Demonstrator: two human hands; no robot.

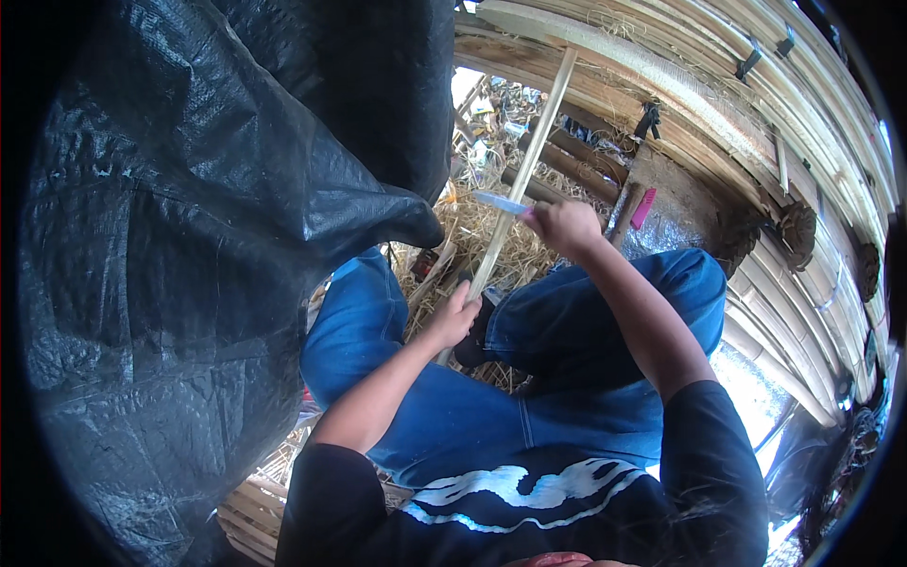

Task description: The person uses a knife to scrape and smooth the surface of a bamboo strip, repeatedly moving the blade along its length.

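My left hand [452, 317] is closed round the near part of a long, pale bamboo strip [542, 132]. The strip slants up and away from me, and its far end reaches the wooden beam at the back. In my right hand [567, 228] is a knife [501, 201], held by its handle, of which only a bit of pink shows. Its blade points left and lies across the strip, well beyond my left hand. Whether the edge bites into the strip I cannot tell. Both hands are over my bent legs in blue jeans [586, 317].
A large black tarp [189, 217] hangs along the left side. Straw-like shavings [453, 227] litter the ground between my legs. Long split bamboo poles [756, 123], tied in places, run along the back and right. Near my right knee sits a bright pink object [643, 208].
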